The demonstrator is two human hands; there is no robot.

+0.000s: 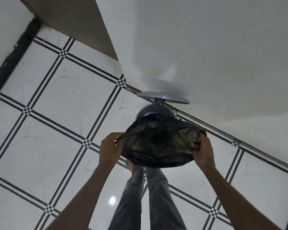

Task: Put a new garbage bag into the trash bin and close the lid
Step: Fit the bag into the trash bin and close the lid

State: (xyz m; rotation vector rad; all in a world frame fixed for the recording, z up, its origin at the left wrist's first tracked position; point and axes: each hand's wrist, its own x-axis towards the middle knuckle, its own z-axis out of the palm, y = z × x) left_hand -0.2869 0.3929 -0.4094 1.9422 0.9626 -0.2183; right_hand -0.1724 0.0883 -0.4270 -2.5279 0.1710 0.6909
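Observation:
A black garbage bag [160, 143] is held spread open between both hands, its mouth facing me. My left hand [110, 148] pinches the bag's left edge and my right hand [204, 151] grips its right edge. Just beyond the bag stands a round grey trash bin [154, 112], partly hidden by the bag. Its grey lid [163, 97] stands raised on the hinge at the far side, against the wall.
A white wall [206, 47] runs behind the bin. The floor [48, 122] is white tile with black striped lines. My legs in grey trousers [145, 196] stand below the bag. A dark baseboard [12, 58] lies far left.

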